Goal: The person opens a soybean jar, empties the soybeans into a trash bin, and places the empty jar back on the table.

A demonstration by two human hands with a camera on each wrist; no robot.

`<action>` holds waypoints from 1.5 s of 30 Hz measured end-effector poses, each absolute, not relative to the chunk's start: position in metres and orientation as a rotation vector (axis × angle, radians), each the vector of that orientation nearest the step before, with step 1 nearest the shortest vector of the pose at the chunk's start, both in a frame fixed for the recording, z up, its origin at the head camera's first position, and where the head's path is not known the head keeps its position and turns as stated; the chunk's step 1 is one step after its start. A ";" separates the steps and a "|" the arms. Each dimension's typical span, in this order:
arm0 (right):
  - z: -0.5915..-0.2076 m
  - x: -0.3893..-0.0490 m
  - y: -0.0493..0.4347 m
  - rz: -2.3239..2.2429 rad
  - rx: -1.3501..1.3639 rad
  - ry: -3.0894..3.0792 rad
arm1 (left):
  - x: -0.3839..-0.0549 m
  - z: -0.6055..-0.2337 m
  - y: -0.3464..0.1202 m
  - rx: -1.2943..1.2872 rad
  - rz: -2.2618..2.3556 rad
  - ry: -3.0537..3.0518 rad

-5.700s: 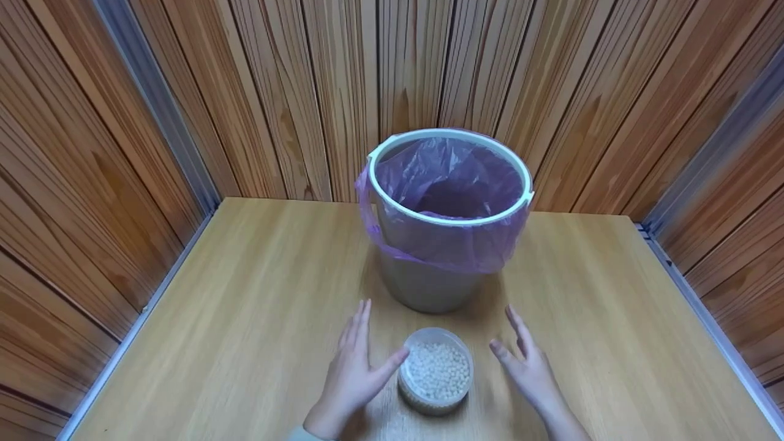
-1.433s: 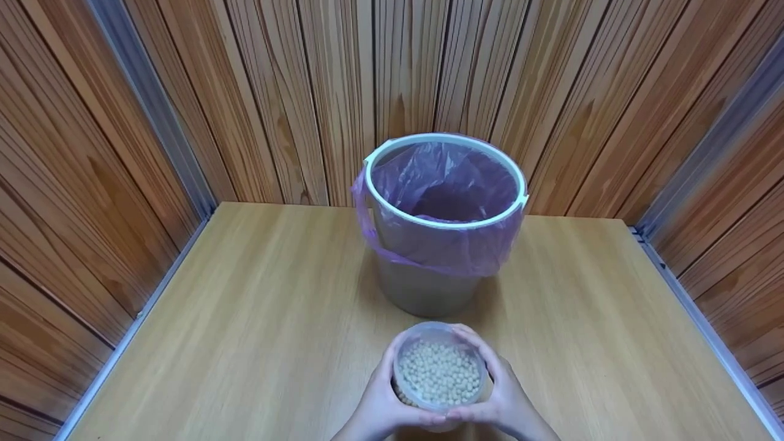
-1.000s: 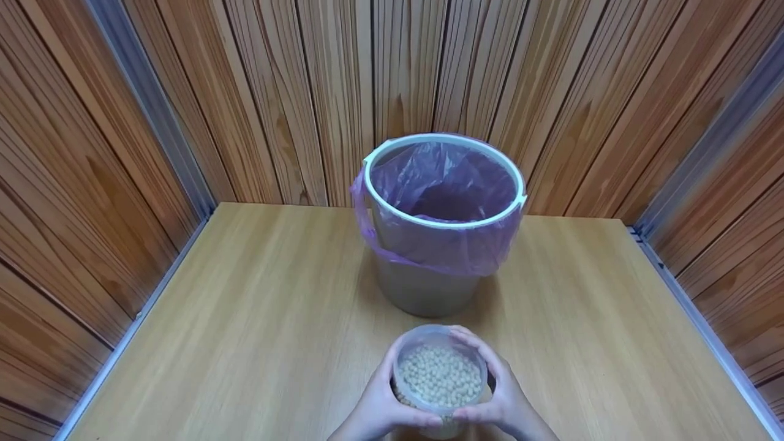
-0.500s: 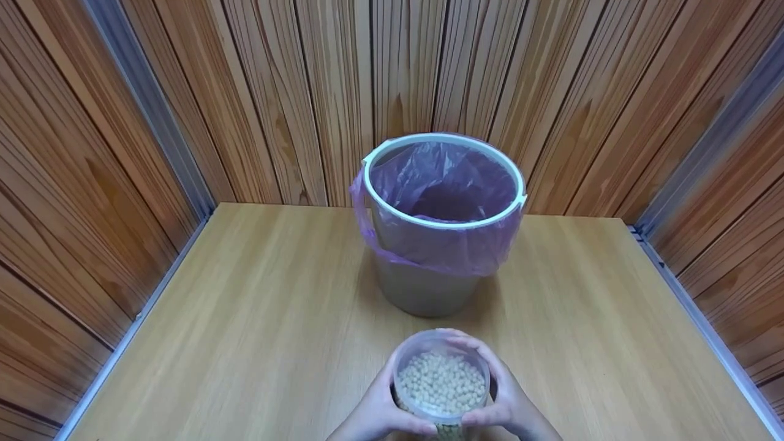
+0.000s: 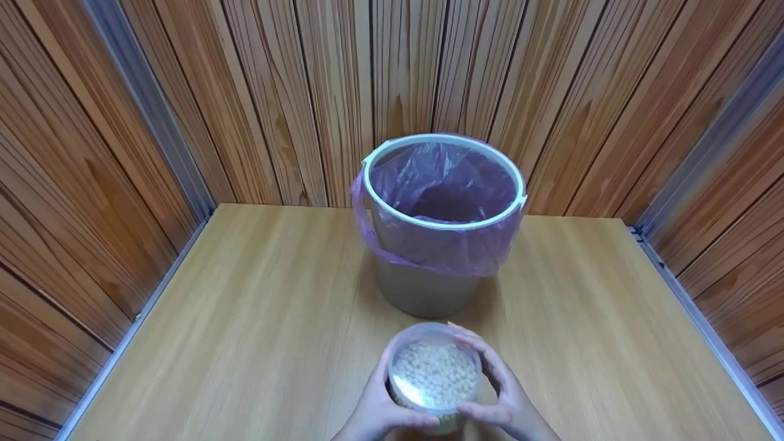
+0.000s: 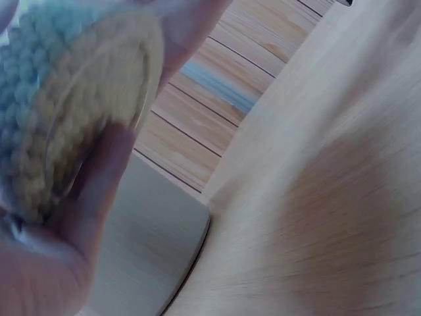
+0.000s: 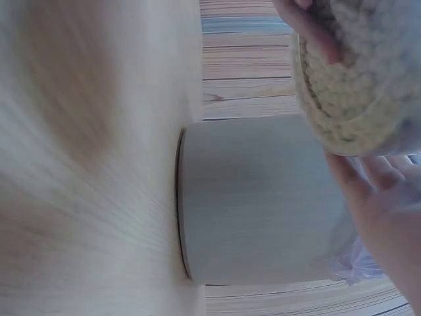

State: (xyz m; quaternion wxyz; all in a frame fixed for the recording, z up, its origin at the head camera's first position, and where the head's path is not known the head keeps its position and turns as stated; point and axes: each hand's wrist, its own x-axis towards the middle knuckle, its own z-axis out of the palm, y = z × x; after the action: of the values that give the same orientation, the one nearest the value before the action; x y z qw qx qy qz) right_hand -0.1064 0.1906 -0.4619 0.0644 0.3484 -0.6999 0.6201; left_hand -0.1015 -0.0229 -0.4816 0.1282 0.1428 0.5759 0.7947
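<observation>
A round clear plastic tub (image 5: 435, 373) full of small pale beads is held up over the table, its top facing the head camera with a bright glare on it. My left hand (image 5: 381, 407) grips its left side, thumb across the near side. On the other side, my right hand (image 5: 507, 401) curls its fingers round the tub, thumb at the near edge. Both wrist views show the tub's underside, clear of the tabletop, with the beads (image 7: 355, 79) visible through the wall. Just beyond stands a grey trash can (image 5: 422, 294).
A purple bag (image 5: 441, 251) lines the can and folds down outside its pale rim (image 5: 456, 225). The wooden table (image 5: 257, 318) is bounded by metal edge strips and wood-panelled walls (image 5: 404, 73) at the back and sides.
Earliest, the tub stood on the table between two open hands. Both hands have since gripped and lifted it. Over the last second its tilt shifted, and a glare appeared on top.
</observation>
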 end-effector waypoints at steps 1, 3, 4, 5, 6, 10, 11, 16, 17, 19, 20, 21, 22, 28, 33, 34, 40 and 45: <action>-0.462 -0.106 0.189 1.824 1.019 -2.135 | -0.101 -0.482 -0.021 0.405 2.325 1.713; -0.462 -0.106 0.185 1.714 0.992 -2.162 | -0.099 -0.482 -0.018 0.391 2.322 1.836; -0.463 -0.106 0.183 1.663 0.981 -2.179 | -0.099 -0.483 -0.016 0.406 2.318 1.898; -0.463 -0.105 0.182 1.621 0.971 -2.189 | -0.098 -0.483 -0.014 0.414 2.315 1.947; -0.464 -0.105 0.180 1.587 0.959 -2.197 | -0.097 -0.483 -0.013 0.422 2.311 1.985; -0.466 -0.103 0.180 1.500 0.878 -2.257 | -0.095 -0.483 -0.011 0.425 2.277 2.082; -0.466 -0.102 0.180 1.488 0.854 -2.277 | -0.095 -0.482 -0.011 0.413 2.273 2.073; -0.465 -0.102 0.185 1.447 0.835 -2.278 | -0.095 -0.480 -0.013 0.369 2.269 1.940; -0.465 -0.103 0.186 1.459 0.850 -2.260 | -0.095 -0.480 -0.013 0.359 2.271 1.898; -0.464 -0.104 0.188 1.482 0.893 -2.214 | -0.094 -0.480 -0.014 0.336 2.269 1.824; -0.464 -0.105 0.188 1.492 0.910 -2.202 | -0.094 -0.480 -0.014 0.332 2.266 1.795; -0.463 -0.105 0.189 1.500 0.926 -2.193 | -0.094 -0.480 -0.014 0.346 2.270 1.762; -0.462 -0.105 0.189 1.502 0.942 -2.188 | -0.094 -0.480 -0.015 0.366 2.273 1.739; -0.459 -0.104 0.192 1.506 0.982 -2.187 | -0.097 -0.483 -0.017 0.504 2.304 1.598; -0.456 -0.104 0.195 1.550 1.016 -2.181 | -0.097 -0.483 -0.019 0.455 2.269 1.518; -0.456 -0.103 0.195 1.556 1.019 -2.187 | -0.097 -0.483 -0.020 0.443 2.263 1.509; -0.454 -0.104 0.197 1.515 1.030 -2.217 | -0.099 -0.484 -0.021 0.413 2.257 1.449; -0.453 -0.105 0.196 1.500 0.991 -2.240 | -0.100 -0.486 -0.021 0.386 2.261 1.433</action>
State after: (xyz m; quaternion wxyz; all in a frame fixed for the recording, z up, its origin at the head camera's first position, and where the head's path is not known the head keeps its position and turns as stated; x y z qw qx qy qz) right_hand -0.1048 0.1960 -0.4527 0.1341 0.3418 -0.7729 0.5175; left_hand -0.0998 -0.0211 -0.4855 0.2171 0.1392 0.5172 0.8161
